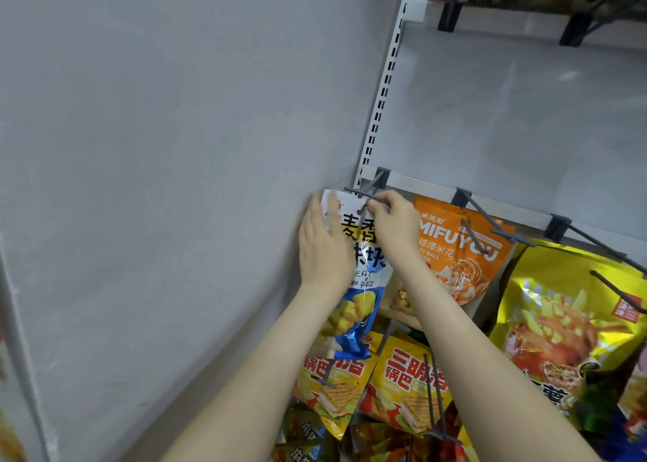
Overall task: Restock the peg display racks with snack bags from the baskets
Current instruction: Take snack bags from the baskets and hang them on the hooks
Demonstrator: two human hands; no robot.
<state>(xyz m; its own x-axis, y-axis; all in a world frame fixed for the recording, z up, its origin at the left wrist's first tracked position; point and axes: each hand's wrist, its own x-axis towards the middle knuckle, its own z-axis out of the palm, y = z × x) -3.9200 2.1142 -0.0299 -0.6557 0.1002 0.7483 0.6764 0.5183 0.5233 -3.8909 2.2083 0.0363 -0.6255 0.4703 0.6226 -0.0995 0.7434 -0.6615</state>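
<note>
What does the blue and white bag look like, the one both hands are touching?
The blue and white bag is shiny plastic, white on top with black letters on a yellow band, blue below with yellow snack pieces pictured. It is held roughly upright at the rack's left end, beside the grey wall. The left hand lies flat along its left edge; the right hand pinches its top by a grey peg. Its bottom overlaps a yellow bag.

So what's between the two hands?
The top of the blue-and-white snack bag, just under the grey peg. The left hand lies flat on it, the right hand pinches it. The head view shows this.
</note>
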